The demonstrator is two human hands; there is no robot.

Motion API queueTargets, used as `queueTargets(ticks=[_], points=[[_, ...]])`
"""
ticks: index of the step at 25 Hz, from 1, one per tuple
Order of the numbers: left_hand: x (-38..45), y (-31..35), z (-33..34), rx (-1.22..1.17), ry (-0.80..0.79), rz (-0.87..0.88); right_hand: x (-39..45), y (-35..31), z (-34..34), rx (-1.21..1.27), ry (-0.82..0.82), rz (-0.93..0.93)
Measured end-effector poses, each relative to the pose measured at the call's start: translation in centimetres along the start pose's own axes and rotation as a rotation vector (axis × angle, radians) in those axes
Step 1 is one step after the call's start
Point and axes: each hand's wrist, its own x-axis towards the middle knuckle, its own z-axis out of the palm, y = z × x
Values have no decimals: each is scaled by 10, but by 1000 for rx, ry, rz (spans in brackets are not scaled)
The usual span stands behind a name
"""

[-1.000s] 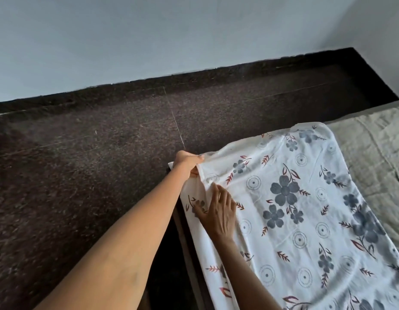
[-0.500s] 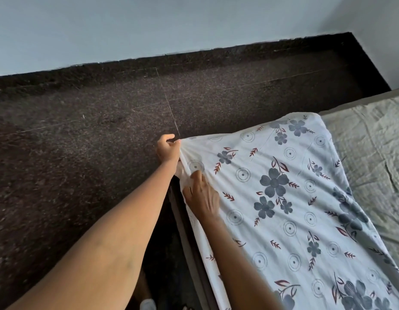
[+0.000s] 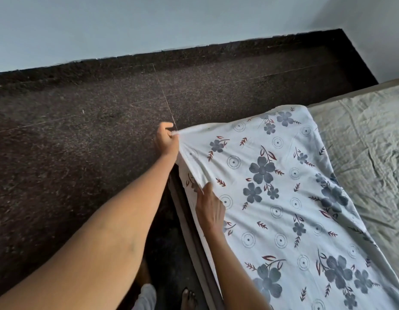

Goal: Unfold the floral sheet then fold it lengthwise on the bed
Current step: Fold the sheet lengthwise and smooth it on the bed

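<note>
White cotton printed with grey-blue flowers, the floral sheet (image 3: 283, 198) lies as a long strip along the bed (image 3: 368, 153) edge, over the rumpled grey-green cover; its far corner is bunched in the clenched fingers of the left hand (image 3: 166, 139), held out past the mattress above the dark speckled floor (image 3: 71, 142); nearer the body, the right hand (image 3: 209, 208) grasps the sheet's side edge, cloth gathered into a small ridge just beyond its fingertips.
</note>
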Motion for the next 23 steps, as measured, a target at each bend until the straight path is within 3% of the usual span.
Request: queueTargets(ticks=[4, 7, 12, 14, 16, 18, 21, 23], points=[[13, -12, -11, 81, 44, 27, -3, -12, 0, -4, 15, -173], [3, -27, -8, 63, 45, -176, -3, -7, 23, -75, -79, -159], [-29, -53, -1, -6, -348, -616, -15, 7, 35, 58, -24, -55], [-51, -60, 0, -83, -502, -631, -31, 22, 33, 24, 61, -101], [-58, -54, 6, -163, -427, -504, -44, 36, 33, -75, 136, -137], [-54, -41, 9, -203, -211, -365, -54, 47, 33, -202, 111, -134], [-48, -32, 7, -135, -51, -200, -67, 47, 24, -348, -52, -150], [-51, -33, 10, -120, 14, -212, -67, 52, 29, -350, -165, -78]])
